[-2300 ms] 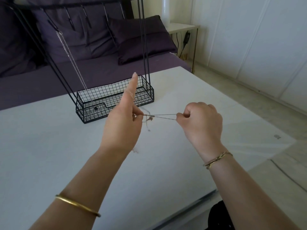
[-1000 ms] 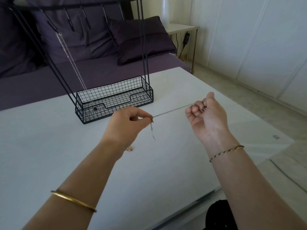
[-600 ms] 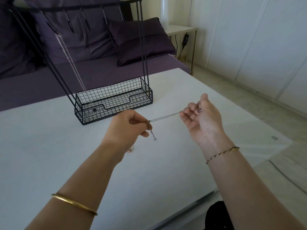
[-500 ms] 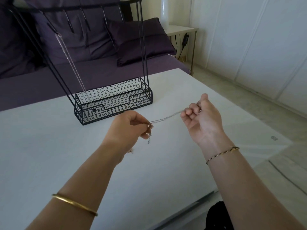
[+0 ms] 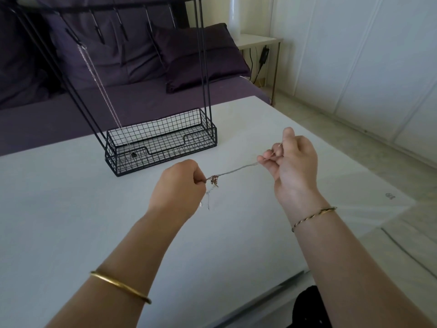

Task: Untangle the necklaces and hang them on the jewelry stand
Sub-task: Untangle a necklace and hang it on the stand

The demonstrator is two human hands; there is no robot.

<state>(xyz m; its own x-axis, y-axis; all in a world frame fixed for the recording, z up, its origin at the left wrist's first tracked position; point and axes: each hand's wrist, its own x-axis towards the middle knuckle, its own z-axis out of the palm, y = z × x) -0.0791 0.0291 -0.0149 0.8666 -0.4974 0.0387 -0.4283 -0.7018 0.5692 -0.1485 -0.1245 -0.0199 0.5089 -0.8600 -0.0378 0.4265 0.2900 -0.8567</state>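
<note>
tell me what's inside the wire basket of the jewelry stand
Inside the wire basket hangs the lower end of a silver necklace, with a small dark pendant near the front wall. The mesh hides whether it touches the floor.

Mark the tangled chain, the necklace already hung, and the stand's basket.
tangled chain [image 5: 214, 180], head view, on the knotted clump
hung necklace [image 5: 102, 89], head view, middle of the hanging chain
stand's basket [image 5: 165, 152], head view, front wire wall
</note>
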